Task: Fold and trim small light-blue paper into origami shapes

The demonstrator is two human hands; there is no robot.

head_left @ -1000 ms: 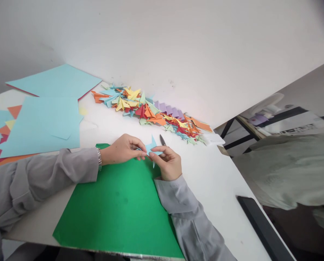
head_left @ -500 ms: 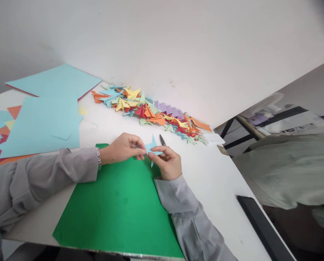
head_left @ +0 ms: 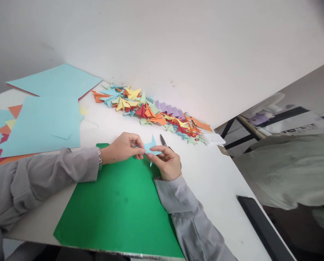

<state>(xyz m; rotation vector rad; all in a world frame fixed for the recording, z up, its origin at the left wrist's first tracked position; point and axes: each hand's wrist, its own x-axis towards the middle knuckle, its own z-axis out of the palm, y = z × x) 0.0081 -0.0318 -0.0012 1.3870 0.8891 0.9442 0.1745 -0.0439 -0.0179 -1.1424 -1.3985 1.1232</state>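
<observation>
A small light-blue folded paper (head_left: 150,146) with pointed tips is held between my two hands, above the far edge of a green board (head_left: 118,203). My left hand (head_left: 125,146) pinches its left side between thumb and fingers. On its right side, the thumb and forefinger of my right hand (head_left: 167,162) are closed on it. My fingers hide part of the folds. Just beyond my right hand lies a dark pointed tool (head_left: 162,140), partly covered by that hand; its kind is unclear.
A long heap of folded paper planes (head_left: 148,110) in several colours lies along the wall. Light-blue paper sheets (head_left: 42,123) spread at the left over coloured scraps. A white object (head_left: 214,139) and a black flat bar (head_left: 262,224) sit toward the table's right edge. Grey-green fabric (head_left: 292,166) hangs beyond it.
Both hands stay in place, pinching the light-blue paper. The left fingers shift very slightly left, and the paper's lower tip swings a little left.
</observation>
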